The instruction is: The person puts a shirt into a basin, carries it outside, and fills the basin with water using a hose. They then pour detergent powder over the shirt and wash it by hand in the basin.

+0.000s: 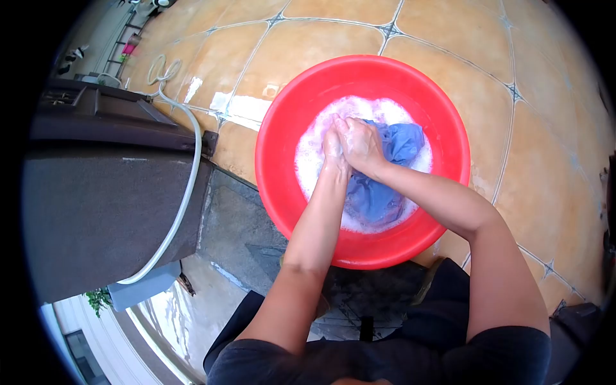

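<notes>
A blue cloth (pixel 375 199), wet and bunched up, lies in white suds (pixel 311 168) inside a round red basin (pixel 274 186). Over the left part of the cloth, my left hand (pixel 333 146) and my right hand (pixel 361 144) are pressed against each other. Foam clings to both. My right hand's fingers are closed and bent over toward the left hand, with cloth coming out beside and below it. The left hand is closed too, its fingers partly hidden. The stretch of cloth between the palms is mostly covered by the hands.
A pale hose (pixel 194 154) runs along the dark brown block (pixel 115 212) on the left and onto the tan tiled floor (pixel 308 48). A grey container (pixel 146 285) and a green plant (pixel 98 299) are at lower left. Patches of floor look wet.
</notes>
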